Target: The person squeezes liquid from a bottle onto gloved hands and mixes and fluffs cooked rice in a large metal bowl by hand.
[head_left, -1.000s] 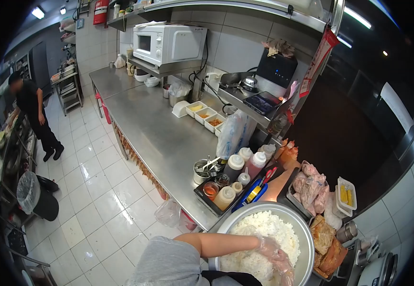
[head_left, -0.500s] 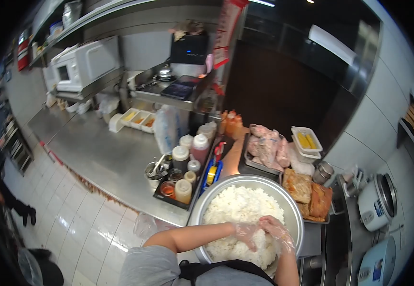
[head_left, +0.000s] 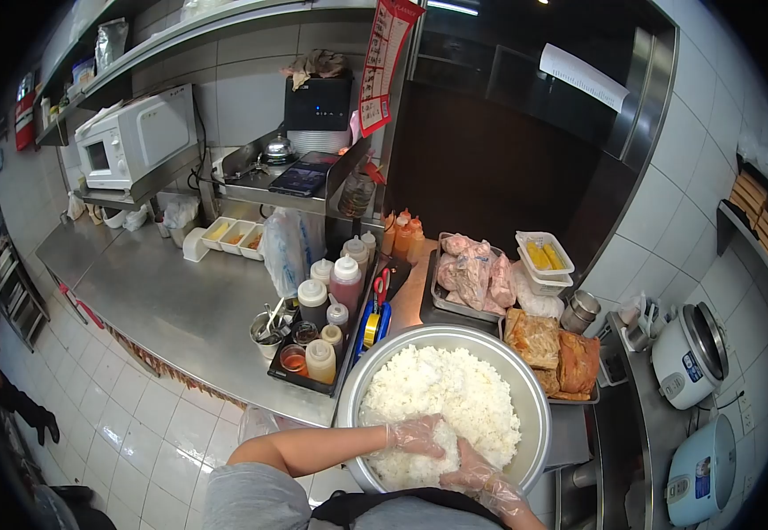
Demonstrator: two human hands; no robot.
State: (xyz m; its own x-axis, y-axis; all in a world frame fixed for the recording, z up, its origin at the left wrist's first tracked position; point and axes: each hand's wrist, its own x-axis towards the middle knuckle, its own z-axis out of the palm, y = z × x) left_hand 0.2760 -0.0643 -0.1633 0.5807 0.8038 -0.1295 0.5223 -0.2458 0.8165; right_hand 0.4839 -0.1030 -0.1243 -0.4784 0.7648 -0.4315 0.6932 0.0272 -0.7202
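A large round metal bowl (head_left: 536, 397) holds a heap of white cooked rice (head_left: 455, 382). Both hands wear clear plastic gloves and are low in the bowl, near its front side. My left hand (head_left: 417, 435) reaches in from the left, its fingers curved against a clump of rice. Facing it from the right, my right hand (head_left: 481, 481) has its fingers bent around the other side of the same clump. Rice shows between the two palms.
Left of the bowl stands a black tray of sauce bottles (head_left: 320, 360), with red scissors (head_left: 381, 284) nearby. Behind are bagged meat (head_left: 472, 274) and a yellow-filled container (head_left: 545, 258); browned slabs (head_left: 577, 364) lie right. Rice cookers (head_left: 680, 367) stand far right.
The view has swung right. My right hand, out of clear view at first, came into the bowl beside my left. Both hands now sit lower, cupped around rice.
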